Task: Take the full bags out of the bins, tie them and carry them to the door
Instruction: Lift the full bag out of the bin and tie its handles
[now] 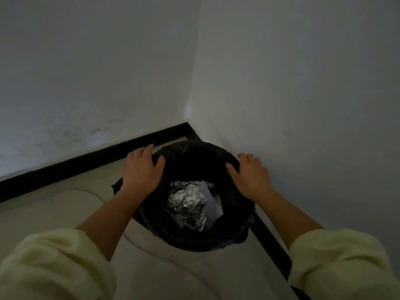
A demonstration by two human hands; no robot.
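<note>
Down in the head view, a black bag (194, 155) stands open in the corner where two white walls (86, 72) meet. It sits on the pale floor (162, 269), touching or just short of the black skirting (86, 158); the light is too dim to tell which. The bag's top is folded outward over a round rim, and the bin under it is hidden by the plastic.

The left hand (141, 167) is on the left side of the rim, fingers together and curved over the outside, thumb inside, with the bag edge clamped between them. The right hand (249, 173) does the same on the right side, thumb inside and fingers close together outside, near the right wall.

Inside the bag lie crumpled foil (188, 202) and, just beside it on the right, white paper (211, 199). Pale yellow sleeves (54, 263) are pushed up both forearms. A thin curved line crosses the floor on the left; whether it is a cord or a mark cannot be told.
</note>
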